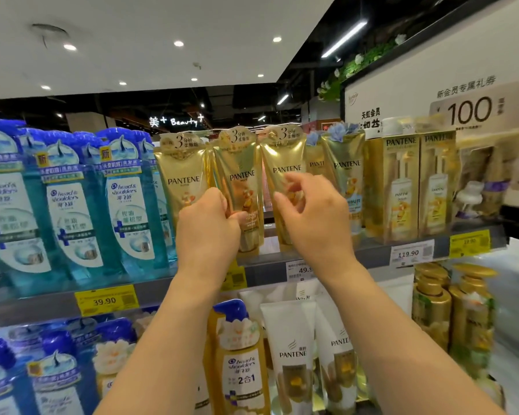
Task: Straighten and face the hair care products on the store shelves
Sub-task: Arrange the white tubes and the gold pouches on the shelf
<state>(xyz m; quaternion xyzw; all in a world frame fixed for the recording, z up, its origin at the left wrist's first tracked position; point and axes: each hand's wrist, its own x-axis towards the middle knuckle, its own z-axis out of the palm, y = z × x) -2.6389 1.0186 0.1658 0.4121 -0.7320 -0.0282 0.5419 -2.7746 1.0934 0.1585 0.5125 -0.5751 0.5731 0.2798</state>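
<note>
Gold Pantene tubes stand cap-down in a row on the top shelf (pixel 327 265). My left hand (pixel 207 226) grips the middle gold tube (pixel 240 175) at its lower left side, thumb on its front. My right hand (pixel 309 214) hovers in front of the gold tube to its right (pixel 285 163), fingers loosely curled and spread, holding nothing that I can see. Another gold tube (pixel 182 172) stands left of my left hand. Further right stands a tube with a blue flower tag (pixel 346 169).
Blue Head & Shoulders bottles (pixel 72 205) fill the shelf's left part. Boxed Pantene pump sets (pixel 402 187) stand at the right. Yellow price tags (pixel 105 299) line the shelf edge. Below are white Pantene tubes (pixel 291 354), a gold 2-in-1 bottle (pixel 240 363) and gold bottles (pixel 432 307).
</note>
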